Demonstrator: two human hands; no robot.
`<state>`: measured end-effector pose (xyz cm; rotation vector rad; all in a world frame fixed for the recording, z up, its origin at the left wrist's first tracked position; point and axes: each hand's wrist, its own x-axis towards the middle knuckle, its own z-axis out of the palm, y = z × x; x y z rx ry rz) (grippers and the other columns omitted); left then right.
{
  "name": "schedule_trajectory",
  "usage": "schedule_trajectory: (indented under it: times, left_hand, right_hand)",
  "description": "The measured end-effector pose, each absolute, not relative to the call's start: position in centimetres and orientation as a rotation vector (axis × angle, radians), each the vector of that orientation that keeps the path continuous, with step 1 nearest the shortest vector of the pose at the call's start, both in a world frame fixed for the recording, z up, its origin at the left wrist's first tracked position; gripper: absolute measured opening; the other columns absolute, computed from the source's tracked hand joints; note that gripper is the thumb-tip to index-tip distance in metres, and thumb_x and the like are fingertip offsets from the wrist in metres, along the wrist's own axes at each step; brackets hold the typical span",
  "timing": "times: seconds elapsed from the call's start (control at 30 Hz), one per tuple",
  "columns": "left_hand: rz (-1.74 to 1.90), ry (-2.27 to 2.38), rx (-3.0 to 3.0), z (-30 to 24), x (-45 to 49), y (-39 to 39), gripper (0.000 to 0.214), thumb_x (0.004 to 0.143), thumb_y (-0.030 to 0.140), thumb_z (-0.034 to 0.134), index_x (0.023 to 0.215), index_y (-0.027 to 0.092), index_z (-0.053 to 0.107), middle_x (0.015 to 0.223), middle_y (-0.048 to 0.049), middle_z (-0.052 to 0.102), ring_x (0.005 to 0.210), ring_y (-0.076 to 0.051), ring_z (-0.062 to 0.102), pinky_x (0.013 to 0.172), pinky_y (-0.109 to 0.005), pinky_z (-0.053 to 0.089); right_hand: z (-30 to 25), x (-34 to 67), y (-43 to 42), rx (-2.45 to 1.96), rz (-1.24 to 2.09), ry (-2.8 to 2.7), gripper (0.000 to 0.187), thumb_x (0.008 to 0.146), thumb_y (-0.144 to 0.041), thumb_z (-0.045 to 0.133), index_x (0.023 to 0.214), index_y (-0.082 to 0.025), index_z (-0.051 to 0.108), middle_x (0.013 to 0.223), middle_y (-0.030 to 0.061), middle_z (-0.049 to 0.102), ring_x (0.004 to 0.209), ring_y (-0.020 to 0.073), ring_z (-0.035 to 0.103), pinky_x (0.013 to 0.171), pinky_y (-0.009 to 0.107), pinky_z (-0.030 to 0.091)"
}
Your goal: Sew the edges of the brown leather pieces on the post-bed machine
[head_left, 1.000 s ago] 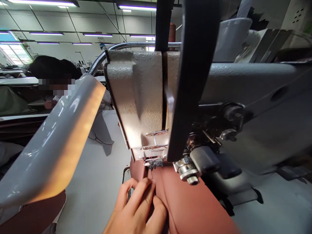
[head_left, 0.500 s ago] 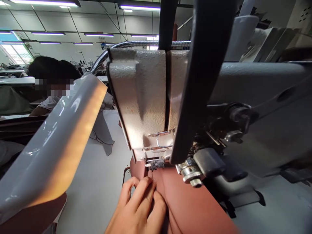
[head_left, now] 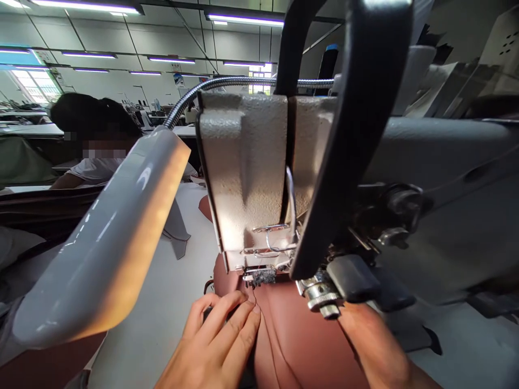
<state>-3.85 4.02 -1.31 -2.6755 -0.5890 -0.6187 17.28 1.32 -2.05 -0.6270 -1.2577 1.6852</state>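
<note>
Reddish-brown leather pieces [head_left: 308, 335] lie under the needle area of a sewing machine [head_left: 247, 178], a seam line running toward me. My left hand [head_left: 219, 340] rests on the leather just in front of the presser foot, its fingers stretched out close together and fingertips pressing beside the seam. Its thumb is out of sight. At the right edge of the leather is my right hand [head_left: 373, 340], reaching in below the machine's tension knobs [head_left: 324, 297]. Machine parts hide its fingers, so its hold cannot be made out.
A work lamp [head_left: 109, 243] with a flexible metal neck [head_left: 211, 84] leans in from the left. A black curved bar [head_left: 348, 135] stands before the machine head. Grey cut pieces [head_left: 178, 232] lie on the white table [head_left: 141, 302]. Beyond, a person [head_left: 93, 140] bends over work.
My right hand has come into view at the leather's right side. My left fingers have flattened onto the leather from a bent, gathered pose. A metal thread lever now shows at the head's slot.
</note>
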Motion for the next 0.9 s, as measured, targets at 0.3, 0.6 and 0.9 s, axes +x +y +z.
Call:
schedule_trajectory:
  times: [0.3, 0.6, 0.9]
  left_hand:
    - [-0.718, -0.632, -2.664, -1.3, -3.6, 4.0, 0.046, 0.091, 0.050, 0.036, 0.112, 0.014, 0.056, 0.111, -0.0063, 0.065, 0.108, -0.024, 0.052, 0.094, -0.035, 0.031]
    - [-0.780, -0.648, -2.712, -0.1, -3.5, 4.5, 0.035, 0.089, 0.044, 0.046, 0.104, 0.015, 0.060, 0.099, -0.0043, 0.068, 0.099, -0.020, 0.057, 0.088, -0.031, 0.035]
    - [-0.727, -0.716, -2.718, 0.2, -3.3, 4.3, 0.030, 0.089, 0.036, 0.046, 0.103, 0.014, 0.062, 0.100, -0.0050, 0.067, 0.098, -0.020, 0.056, 0.088, -0.032, 0.036]
  right_hand:
    - [-2.0, 18.5, 0.1, -1.149, 1.953, -0.683, 0.057, 0.064, -0.028, 0.074, 0.117, -0.019, 0.055, 0.095, 0.0040, 0.067, 0.097, 0.0210, 0.060, 0.095, 0.034, 0.041]
    - [-3.9, 18.0, -0.6, -1.195, 1.802, -0.803, 0.053, 0.067, -0.035, 0.068, 0.114, -0.014, 0.055, 0.104, 0.0095, 0.064, 0.101, 0.0239, 0.058, 0.094, 0.036, 0.041]
    - [-4.6, 17.3, -0.9, -1.250, 1.642, -0.709, 0.046, 0.064, -0.032, 0.071, 0.106, -0.017, 0.060, 0.106, 0.0087, 0.064, 0.116, 0.0252, 0.049, 0.102, 0.037, 0.034]
